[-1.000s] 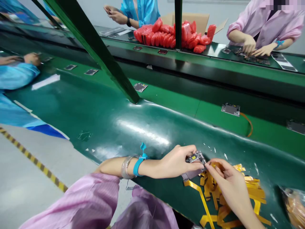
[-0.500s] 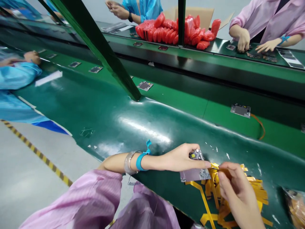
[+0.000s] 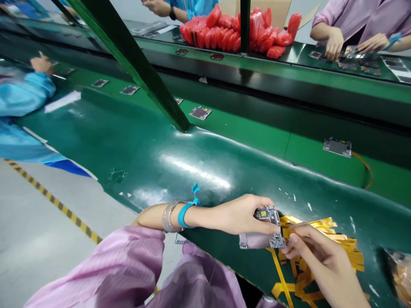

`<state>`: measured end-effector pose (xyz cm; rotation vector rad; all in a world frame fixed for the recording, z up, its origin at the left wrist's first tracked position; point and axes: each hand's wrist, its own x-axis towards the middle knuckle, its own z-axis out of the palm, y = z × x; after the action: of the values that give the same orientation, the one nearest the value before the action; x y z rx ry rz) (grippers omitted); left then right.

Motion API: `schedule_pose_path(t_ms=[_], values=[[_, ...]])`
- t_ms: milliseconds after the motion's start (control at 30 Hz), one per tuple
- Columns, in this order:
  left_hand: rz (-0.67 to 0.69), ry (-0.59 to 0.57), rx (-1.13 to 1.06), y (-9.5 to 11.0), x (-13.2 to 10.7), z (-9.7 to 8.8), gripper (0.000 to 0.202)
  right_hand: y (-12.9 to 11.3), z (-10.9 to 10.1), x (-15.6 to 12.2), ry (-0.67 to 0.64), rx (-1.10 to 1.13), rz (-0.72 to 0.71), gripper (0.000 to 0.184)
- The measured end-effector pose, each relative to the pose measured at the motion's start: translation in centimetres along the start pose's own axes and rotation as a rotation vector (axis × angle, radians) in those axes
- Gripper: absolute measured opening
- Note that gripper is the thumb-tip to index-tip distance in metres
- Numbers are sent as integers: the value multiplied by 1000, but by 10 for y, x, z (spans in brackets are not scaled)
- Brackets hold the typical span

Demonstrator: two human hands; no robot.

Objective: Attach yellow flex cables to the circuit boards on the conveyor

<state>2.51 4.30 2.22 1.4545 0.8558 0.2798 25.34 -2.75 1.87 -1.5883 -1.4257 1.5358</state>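
My left hand grips a circuit board, thumb across its face and fingers at the far edge. The board has a grey plate, a yellow square part and small components along its right side. At that right edge my right hand pinches what looks like an orange flex cable; the fingertips partly hide it. Beneath and around my right hand lies a loose pile of yellow-orange flex cables. One long strip runs below the board toward the near edge.
Several boards lie on the green conveyor, one with an orange cable attached. A green post rises beside it. A plastic bag is at right. Red packages and co-workers' hands are across; a blue-sleeved co-worker is left.
My right fingertips have moved left and down against the board's right edge. My left thumb has shifted slightly down on the board. Conveyor boards have slid right, and a co-worker's hands have moved.
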Motion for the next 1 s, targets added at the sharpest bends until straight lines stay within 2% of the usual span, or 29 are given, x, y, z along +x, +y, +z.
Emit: schedule_pose_path(t_ms=[167, 267, 467, 667, 900, 1000], values=[[-9, -12, 67, 1, -3, 2, 24, 1, -7, 4, -151, -165, -58, 35], [-9, -2, 99, 2, -3, 2, 23, 3, -8, 7, -220, -186, -59, 36], [-21, 2, 139, 3, -3, 0, 25, -1, -2, 8, -184, -179, 25, 39], [-9, 1, 148, 2, -1, 0, 25, -4, -1, 6, -161, -209, -3, 39], [-42, -9, 129, 1, -1, 1, 27, 5, -7, 12, -300, -167, -10, 37], [-44, -6, 90, 2, -1, 2, 26, 3, -4, 11, -270, -84, 16, 37]])
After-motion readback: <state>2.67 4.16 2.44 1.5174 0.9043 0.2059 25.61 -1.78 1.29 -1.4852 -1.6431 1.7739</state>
